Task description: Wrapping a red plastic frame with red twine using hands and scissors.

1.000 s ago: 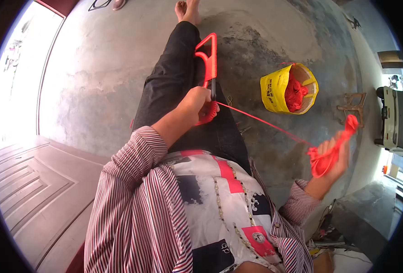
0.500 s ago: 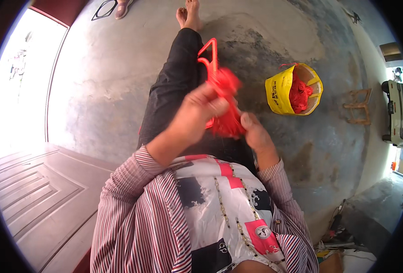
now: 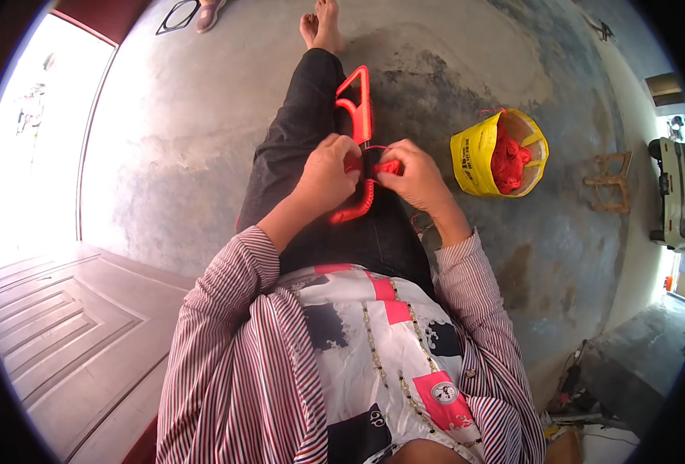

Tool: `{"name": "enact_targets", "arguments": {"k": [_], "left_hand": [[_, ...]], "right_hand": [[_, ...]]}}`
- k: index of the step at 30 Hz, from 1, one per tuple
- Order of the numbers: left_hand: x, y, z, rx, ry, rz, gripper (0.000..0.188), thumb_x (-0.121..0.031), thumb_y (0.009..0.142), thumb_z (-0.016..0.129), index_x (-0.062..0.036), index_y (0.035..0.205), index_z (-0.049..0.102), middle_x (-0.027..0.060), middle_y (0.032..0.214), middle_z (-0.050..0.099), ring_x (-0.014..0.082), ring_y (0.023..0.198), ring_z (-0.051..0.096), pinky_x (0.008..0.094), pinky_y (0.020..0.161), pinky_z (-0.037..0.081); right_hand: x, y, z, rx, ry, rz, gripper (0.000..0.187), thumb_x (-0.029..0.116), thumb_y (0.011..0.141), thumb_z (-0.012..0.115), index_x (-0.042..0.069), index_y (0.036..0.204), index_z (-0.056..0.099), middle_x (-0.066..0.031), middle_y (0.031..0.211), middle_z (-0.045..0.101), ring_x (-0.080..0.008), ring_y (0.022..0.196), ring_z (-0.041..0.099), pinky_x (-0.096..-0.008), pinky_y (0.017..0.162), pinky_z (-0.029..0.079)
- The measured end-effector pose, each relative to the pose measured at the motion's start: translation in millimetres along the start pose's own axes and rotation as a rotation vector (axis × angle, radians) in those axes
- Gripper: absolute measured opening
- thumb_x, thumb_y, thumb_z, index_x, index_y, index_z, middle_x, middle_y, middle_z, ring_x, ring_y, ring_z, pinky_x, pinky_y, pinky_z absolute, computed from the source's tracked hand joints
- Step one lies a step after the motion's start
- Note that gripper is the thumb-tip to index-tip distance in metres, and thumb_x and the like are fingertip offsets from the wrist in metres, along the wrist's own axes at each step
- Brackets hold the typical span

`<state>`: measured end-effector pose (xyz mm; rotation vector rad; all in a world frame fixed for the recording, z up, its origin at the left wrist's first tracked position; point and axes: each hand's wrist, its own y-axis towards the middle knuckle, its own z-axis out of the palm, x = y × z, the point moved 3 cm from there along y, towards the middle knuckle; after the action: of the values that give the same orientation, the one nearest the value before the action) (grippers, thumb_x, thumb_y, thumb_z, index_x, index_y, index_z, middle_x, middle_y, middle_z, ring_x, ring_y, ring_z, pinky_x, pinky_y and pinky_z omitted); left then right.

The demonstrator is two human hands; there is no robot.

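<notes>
Across my dark trousers (image 3: 281, 147) lies a slim frame (image 3: 363, 116) wrapped in red cord. It has a pointed loop at the far end and a bent near end. A short dark stretch without red shows between my hands. My left hand (image 3: 327, 174) is closed at the left side of this stretch, with some red between its fingers; its exact grip is partly hidden. My right hand (image 3: 420, 182) pinches a small bundle of red cord (image 3: 390, 167) just right of the frame. A thin red strand arcs from the frame to the right hand.
On the concrete floor to the right stands a yellow bag (image 3: 474, 161) holding more red cord (image 3: 509, 162). Beyond it lies a small wooden frame (image 3: 611, 182). A panelled door (image 3: 72, 317) is at lower left. Another person's shoe (image 3: 209, 15) shows at the top near a black frame (image 3: 177, 17).
Both hands have come to either side of the frame's dark stretch. The red bundle, blurred and spread out before, is now compact in the right hand.
</notes>
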<state>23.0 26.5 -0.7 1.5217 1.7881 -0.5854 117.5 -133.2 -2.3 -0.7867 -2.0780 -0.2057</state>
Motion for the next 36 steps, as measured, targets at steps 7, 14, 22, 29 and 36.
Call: {"name": "enact_targets", "arguments": {"k": [7, 14, 22, 29, 36], "left_hand": [[20, 0, 40, 0.102, -1.184, -0.796, 0.051, 0.004, 0.069, 0.051, 0.0029, 0.120, 0.048, 0.0073, 0.101, 0.054, 0.0171, 0.095, 0.053, 0.0275, 0.085, 0.045], [5, -17, 37, 0.071, -1.056, -0.714, 0.061, 0.000, 0.072, 0.049, 0.0017, 0.133, 0.040, 0.0040, 0.099, 0.049, 0.0159, 0.099, 0.047, 0.0273, 0.095, 0.035], [5, -16, 41, 0.068, -1.161, -0.720, 0.060, 0.000, 0.073, 0.048, 0.0004, 0.132, 0.040, 0.0051, 0.105, 0.051, 0.0157, 0.101, 0.049, 0.0276, 0.097, 0.035], [2, -14, 39, 0.065, -1.118, -0.760, 0.059, -0.003, 0.072, 0.046, 0.0012, 0.131, 0.041, 0.0044, 0.099, 0.051, 0.0158, 0.095, 0.048, 0.0270, 0.094, 0.034], [-1, -16, 39, 0.087, -1.124, -0.753, 0.061, -0.003, 0.071, 0.047, 0.0017, 0.132, 0.040, 0.0051, 0.101, 0.048, 0.0156, 0.096, 0.046, 0.0268, 0.093, 0.035]], "right_hand": [[-11, -45, -70, -0.311, 1.277, -0.107, 0.020, 0.012, 0.075, 0.067, 0.006, 0.091, 0.056, -0.0080, 0.108, 0.060, -0.0249, 0.103, 0.058, -0.0395, 0.093, 0.043], [9, -86, -139, -0.334, 1.492, -0.445, 0.025, 0.011, 0.084, 0.059, 0.006, 0.107, 0.051, -0.0043, 0.094, 0.056, -0.0182, 0.089, 0.059, -0.0304, 0.069, 0.049], [30, -42, 5, -0.088, 0.835, 0.284, 0.018, 0.008, 0.087, 0.065, 0.005, 0.102, 0.055, -0.0031, 0.078, 0.059, -0.0094, 0.061, 0.056, -0.0223, 0.056, 0.044], [32, -44, -18, -0.081, 1.173, 0.247, 0.015, 0.008, 0.088, 0.066, 0.003, 0.097, 0.055, -0.0010, 0.074, 0.055, -0.0078, 0.059, 0.051, -0.0222, 0.054, 0.043], [39, -48, 8, 0.034, 0.759, 0.410, 0.020, 0.014, 0.087, 0.067, 0.003, 0.098, 0.056, -0.0024, 0.072, 0.058, -0.0071, 0.054, 0.051, -0.0221, 0.050, 0.042]]}}
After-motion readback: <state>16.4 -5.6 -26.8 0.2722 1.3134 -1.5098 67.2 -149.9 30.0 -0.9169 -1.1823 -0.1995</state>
